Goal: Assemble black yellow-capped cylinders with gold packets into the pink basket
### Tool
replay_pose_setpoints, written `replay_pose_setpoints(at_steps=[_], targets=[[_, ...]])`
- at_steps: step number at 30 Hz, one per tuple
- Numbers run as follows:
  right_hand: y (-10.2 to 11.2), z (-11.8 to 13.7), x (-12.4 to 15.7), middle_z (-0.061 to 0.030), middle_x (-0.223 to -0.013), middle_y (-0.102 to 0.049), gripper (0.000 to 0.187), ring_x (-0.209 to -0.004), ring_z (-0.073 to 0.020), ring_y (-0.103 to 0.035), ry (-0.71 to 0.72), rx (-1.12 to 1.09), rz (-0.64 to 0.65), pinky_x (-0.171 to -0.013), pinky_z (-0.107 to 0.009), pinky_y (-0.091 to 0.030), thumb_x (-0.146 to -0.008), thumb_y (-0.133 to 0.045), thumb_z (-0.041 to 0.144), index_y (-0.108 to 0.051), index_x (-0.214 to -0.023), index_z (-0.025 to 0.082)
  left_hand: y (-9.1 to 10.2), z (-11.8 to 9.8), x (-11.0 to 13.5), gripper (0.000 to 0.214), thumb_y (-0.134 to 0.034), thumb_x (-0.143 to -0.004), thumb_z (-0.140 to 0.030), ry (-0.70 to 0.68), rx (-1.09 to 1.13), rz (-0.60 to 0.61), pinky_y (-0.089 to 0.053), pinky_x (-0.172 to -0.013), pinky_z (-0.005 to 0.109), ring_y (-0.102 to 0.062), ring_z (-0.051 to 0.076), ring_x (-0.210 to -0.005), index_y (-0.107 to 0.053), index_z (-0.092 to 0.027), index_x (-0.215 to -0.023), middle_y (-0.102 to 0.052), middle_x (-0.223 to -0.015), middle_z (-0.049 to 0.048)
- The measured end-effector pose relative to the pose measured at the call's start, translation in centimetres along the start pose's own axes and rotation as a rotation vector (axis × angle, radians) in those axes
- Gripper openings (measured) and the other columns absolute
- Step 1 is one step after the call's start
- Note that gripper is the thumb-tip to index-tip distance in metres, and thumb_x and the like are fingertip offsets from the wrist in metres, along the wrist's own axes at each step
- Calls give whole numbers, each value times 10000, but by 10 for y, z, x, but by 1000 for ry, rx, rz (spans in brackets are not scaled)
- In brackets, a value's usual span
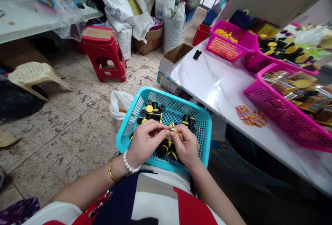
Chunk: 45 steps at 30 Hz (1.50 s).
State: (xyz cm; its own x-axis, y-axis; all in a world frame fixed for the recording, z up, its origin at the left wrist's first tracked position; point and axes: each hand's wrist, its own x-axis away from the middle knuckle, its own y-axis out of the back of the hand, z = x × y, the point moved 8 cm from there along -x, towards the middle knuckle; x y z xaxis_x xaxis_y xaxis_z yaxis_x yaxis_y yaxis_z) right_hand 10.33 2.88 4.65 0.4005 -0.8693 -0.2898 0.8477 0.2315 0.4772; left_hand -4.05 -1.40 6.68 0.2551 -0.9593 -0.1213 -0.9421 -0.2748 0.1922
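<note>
A turquoise mesh basket (pixel 202 121) rests on my lap and holds several black and yellow cylindrical pieces (pixel 153 111). Over its near side, my left hand (pixel 145 141) and my right hand (pixel 186 146) are both closed, pinching a small yellow-orange clear packet (pixel 174 131) between their fingertips. More black and yellow pieces (pixel 165 149) lie just under the hands, partly hidden by them. My left wrist wears a pearl bracelet and a gold bangle.
A white marble table (pixel 223 90) at right carries pink baskets (pixel 285 118) of packed items, a pink basket of yellow parts (pixel 228 41), loose orange cards (pixel 250 114) and one black piece (pixel 197 54). A red stool (pixel 103 54), beige stool (pixel 35 74), cardboard box (pixel 171 66) and bags stand on the tiled floor.
</note>
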Motion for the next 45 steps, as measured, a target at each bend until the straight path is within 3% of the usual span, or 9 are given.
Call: replay_pose_setpoints(at_steps=[6, 12, 17, 20, 24, 29, 32, 40, 45], targets=[[-2, 12, -5, -46, -757, -599, 117, -743, -190, -545, 129, 68, 27, -683, -339, -438, -883, -556, 239, -580, -774, 205, -6, 11, -4, 203, -711, -750, -330, 124, -27, 94, -398, -507, 213, -497, 92, -556, -729, -168, -871, -655, -715, 25], [3, 4, -14, -33, -813, -641, 136, -745, -164, -580, 4, 65, 99, -699, -303, -457, -920, -506, 274, -603, -868, 194, -16, 43, -4, 230, -714, -739, -354, 500, 424, 273, -256, -364, 152, -415, 34, -389, -623, -147, -781, -580, -574, -32], [-33, 9, 20, -75, -897, -628, 140, -891, -217, -530, 248, 381, 580, -821, -371, -423, -882, -522, 177, -627, -973, 191, 3, 55, -8, 248, -756, -704, -317, 557, 522, 137, -203, -348, 130, -384, 6, -377, -632, -130, -811, -573, -589, -37], [-42, -2, 35, -90, -979, -603, 279, -944, -233, -504, 256, 461, 702, -843, -397, -419, -806, -532, 84, -618, -1045, 202, 2, 59, -7, 271, -781, -674, -307, 590, 535, 144, -203, -354, 122, -354, -4, -391, -660, -105, -809, -561, -577, -32], [-33, -5, 32, -83, -1074, -584, 363, -1024, -221, -519, 113, 138, 650, -918, -388, -422, -682, -555, 25, -560, -1005, 189, -2, 71, -4, 299, -779, -670, -358, 670, 577, 135, -155, -341, 125, -357, 15, -377, -596, -129, -726, -496, -483, -51], [-13, -18, 23, -45, -988, -633, 265, -919, -177, -613, -244, -507, 480, -827, -327, -496, -774, -598, 149, -522, -1021, 212, -9, 83, -2, 310, -774, -679, -366, 703, 586, 105, -141, -335, 121, -349, 15, -369, -565, -146, -743, -476, -480, -65], [-3, -29, 14, -46, -995, -633, 280, -838, -175, -637, -339, -684, 331, -762, -324, -523, -801, -638, 276, -584, -1069, 218, -20, 81, 0, 299, -767, -694, -357, 713, 596, 141, -153, -333, 117, -350, 8, -376, -582, -135, -771, -488, -514, -59], [3, -30, 1, -5, -825, -626, 303, -621, -111, -569, -430, -590, 206, -602, -251, -496, -811, -631, 294, -618, -1105, 223, -37, 69, 1, 239, -764, -700, -257, 758, 883, 238, -161, -316, 106, -324, -10, -369, -578, -130, -779, -488, -580, -64], [13, -16, -2, -30, -801, -627, 292, -620, -139, -563, -271, -183, 135, -600, -283, -491, -845, -569, 285, -643, -1115, 203, -36, 73, 0, 225, -732, -740, -272, 719, 803, 225, -189, -324, 106, -360, -17, -380, -587, -119, -818, -551, -667, -31]])
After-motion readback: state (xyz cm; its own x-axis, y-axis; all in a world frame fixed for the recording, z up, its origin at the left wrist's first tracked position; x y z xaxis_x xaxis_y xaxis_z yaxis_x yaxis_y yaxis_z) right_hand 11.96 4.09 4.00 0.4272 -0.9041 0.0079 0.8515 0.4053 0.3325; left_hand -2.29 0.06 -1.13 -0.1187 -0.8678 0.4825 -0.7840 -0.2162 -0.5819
